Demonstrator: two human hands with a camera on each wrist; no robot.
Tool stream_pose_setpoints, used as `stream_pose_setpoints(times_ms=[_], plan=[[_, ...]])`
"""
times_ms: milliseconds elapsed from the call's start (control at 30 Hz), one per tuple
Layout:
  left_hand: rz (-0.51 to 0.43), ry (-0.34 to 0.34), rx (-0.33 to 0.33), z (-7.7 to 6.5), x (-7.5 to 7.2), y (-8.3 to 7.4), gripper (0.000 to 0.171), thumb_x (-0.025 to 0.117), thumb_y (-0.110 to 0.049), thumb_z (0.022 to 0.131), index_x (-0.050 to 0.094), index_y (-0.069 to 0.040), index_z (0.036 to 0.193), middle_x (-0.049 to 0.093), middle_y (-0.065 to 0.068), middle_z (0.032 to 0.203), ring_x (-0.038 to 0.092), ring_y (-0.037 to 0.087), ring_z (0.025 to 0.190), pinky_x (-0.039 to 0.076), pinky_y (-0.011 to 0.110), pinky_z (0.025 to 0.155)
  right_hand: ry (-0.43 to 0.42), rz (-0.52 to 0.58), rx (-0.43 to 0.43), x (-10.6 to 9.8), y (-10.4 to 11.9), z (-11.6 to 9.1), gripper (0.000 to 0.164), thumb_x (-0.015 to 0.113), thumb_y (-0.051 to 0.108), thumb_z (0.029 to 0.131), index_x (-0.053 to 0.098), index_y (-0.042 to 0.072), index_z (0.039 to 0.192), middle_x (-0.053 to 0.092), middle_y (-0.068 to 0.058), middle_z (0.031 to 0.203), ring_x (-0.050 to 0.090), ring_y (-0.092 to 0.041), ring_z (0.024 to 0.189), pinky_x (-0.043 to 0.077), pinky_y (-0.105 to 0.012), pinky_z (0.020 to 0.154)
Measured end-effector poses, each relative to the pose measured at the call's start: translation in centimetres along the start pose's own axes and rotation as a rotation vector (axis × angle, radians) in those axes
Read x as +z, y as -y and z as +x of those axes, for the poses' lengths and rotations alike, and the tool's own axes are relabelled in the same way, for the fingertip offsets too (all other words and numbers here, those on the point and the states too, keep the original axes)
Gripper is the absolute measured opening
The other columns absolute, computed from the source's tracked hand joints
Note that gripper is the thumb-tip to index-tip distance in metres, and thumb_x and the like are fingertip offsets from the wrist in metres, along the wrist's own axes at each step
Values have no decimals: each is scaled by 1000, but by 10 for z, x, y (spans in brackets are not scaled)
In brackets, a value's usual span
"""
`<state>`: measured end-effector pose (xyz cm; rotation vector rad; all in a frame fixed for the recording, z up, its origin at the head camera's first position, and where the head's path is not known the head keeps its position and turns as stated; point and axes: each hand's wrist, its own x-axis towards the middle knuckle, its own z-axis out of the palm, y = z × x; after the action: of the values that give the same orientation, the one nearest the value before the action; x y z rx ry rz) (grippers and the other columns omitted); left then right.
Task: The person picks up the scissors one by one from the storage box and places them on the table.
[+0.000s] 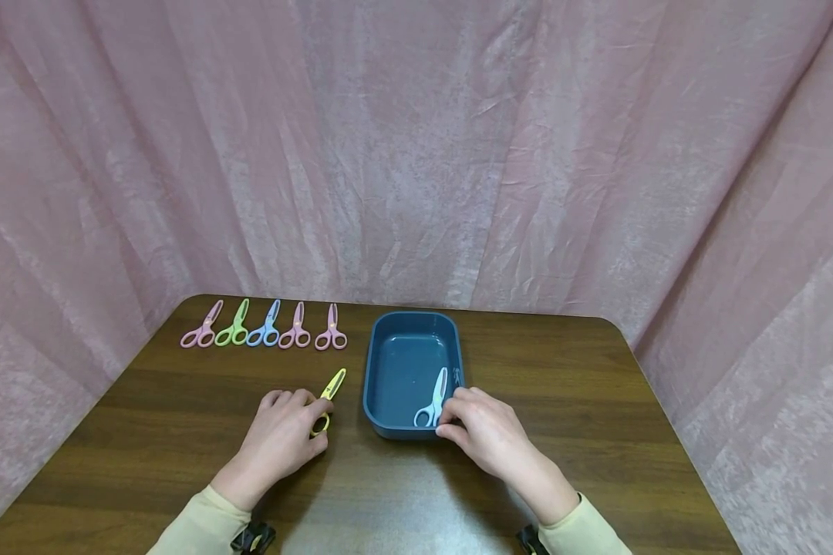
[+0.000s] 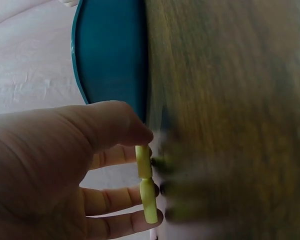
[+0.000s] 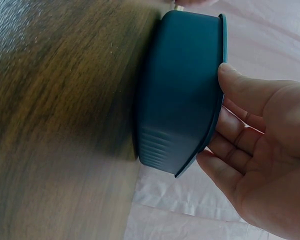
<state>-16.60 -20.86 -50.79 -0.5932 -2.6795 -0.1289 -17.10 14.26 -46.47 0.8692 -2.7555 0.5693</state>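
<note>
My left hand [image 1: 281,428] pinches the handle of the yellow scissors [image 1: 332,385]; in the left wrist view the yellow handles [image 2: 144,161] sit between thumb and fingers. The blades point up and to the right over the table. My right hand [image 1: 487,429] grips the near right corner of a blue plastic bin [image 1: 373,385], its thumb on the near rim and its fingers reaching over the edge; their tips are hidden in the right wrist view. Inside the bin lie light blue scissors [image 1: 430,405], blades pointing away, partly covered by the right fingers.
Along the far left stand out several scissors in a row: pink [image 1: 202,327], green [image 1: 234,327], blue [image 1: 267,326], pink [image 1: 295,329] and pink [image 1: 331,330]. They lie on a wooden table [image 1: 548,354]. Behind it hangs a pink curtain [image 1: 416,154].
</note>
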Motion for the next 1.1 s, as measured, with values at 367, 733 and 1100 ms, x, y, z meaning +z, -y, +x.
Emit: stream_pose_setpoints(times_ms=[367, 733, 1100], plan=[[13, 24, -16, -1, 0, -2, 34, 91, -19, 81, 79, -17, 113, 70, 9, 105, 69, 36, 95, 53, 64, 93, -3, 1, 0, 0, 0, 0, 17, 92, 24, 92, 76, 26, 87, 57, 19, 85, 57, -5, 85, 51, -29, 67], [4, 45, -9, -6, -6, -3, 39, 94, -23, 84, 79, -16, 120, 74, 10, 118, 73, 33, 105, 50, 70, 99, -8, -12, -3, 0, 1, 0, 17, 92, 26, 91, 76, 26, 87, 58, 18, 86, 59, -6, 86, 52, -29, 69], [-15, 126, 6, -18, -13, -7, 43, 93, -27, 89, 77, -14, 126, 73, 13, 133, 70, 33, 123, 47, 75, 105, -10, -11, -7, 0, 0, 0, 18, 92, 26, 92, 75, 27, 87, 57, 19, 86, 60, -7, 88, 53, -30, 70]])
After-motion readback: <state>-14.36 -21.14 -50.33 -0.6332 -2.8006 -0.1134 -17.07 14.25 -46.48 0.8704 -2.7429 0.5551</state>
